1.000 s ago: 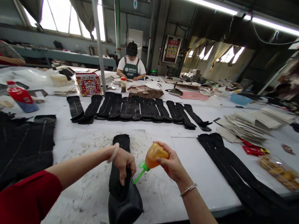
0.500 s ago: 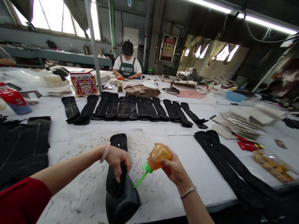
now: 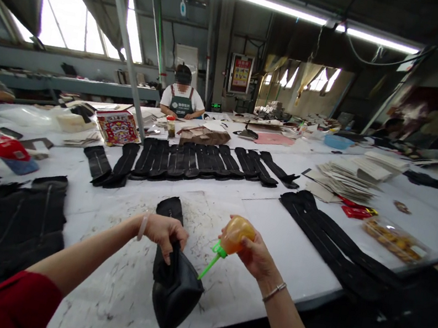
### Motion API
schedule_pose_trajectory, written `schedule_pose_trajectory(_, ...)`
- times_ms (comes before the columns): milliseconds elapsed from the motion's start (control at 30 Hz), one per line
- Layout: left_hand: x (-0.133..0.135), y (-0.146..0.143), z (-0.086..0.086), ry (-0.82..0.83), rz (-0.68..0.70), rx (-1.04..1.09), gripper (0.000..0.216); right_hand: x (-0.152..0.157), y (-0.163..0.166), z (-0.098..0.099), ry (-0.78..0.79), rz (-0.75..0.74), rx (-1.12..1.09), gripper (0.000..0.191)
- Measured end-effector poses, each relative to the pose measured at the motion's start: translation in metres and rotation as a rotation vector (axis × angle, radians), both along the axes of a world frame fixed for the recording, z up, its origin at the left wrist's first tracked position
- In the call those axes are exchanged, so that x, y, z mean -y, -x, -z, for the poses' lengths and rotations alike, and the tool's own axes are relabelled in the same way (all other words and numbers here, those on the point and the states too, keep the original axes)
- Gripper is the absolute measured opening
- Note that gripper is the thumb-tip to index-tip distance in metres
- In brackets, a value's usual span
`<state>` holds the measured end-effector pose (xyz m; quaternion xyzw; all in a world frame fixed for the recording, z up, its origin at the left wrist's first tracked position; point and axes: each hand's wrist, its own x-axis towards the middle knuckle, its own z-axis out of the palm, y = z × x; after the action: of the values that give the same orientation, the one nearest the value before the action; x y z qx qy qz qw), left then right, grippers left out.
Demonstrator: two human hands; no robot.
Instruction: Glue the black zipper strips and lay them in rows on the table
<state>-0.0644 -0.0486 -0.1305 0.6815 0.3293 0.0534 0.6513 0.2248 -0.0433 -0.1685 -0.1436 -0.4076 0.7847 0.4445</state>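
Your L hand (image 3: 165, 234) pinches in its fingers the blk leather piece (image 3: 177, 292), on bench (image 3: 249, 309), nearer to you than the blk row (image 3: 188, 160); your R hand (image 3: 259, 256) wraps its fingers round orange btl (image 3: 237, 236), same side of row; green nozzle (image 3: 209, 265) slants to the piece.

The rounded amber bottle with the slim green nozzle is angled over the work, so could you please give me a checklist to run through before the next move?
1. Right hand grips the amber bottle: ok, fingers wrapped around it.
2. Left hand holds the glossy black leather-like piece: ok, pinched at its upper part.
3. Slim green nozzle points down towards the piece: ok.
4. Nozzle tip touches the piece: cannot tell, contact is too small to see.
5. Row of flat black strips is clear of the nozzle: ok, it lies farther off.
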Motion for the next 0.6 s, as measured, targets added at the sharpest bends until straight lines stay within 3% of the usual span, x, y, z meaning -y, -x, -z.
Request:
schedule_pose_trajectory(367, -0.003, 0.008, 0.007, -0.090, -0.057, 0.037, 0.033, 0.011, -0.007, 0.010, 0.086, 0.103, -0.040, 0.060)
schedule_pose_trajectory(600, 0.001, 0.008, 0.016, 0.052, -0.230, 0.073, 0.033, 0.018, -0.008, 0.020, 0.209, 0.214, -0.103, 0.049)
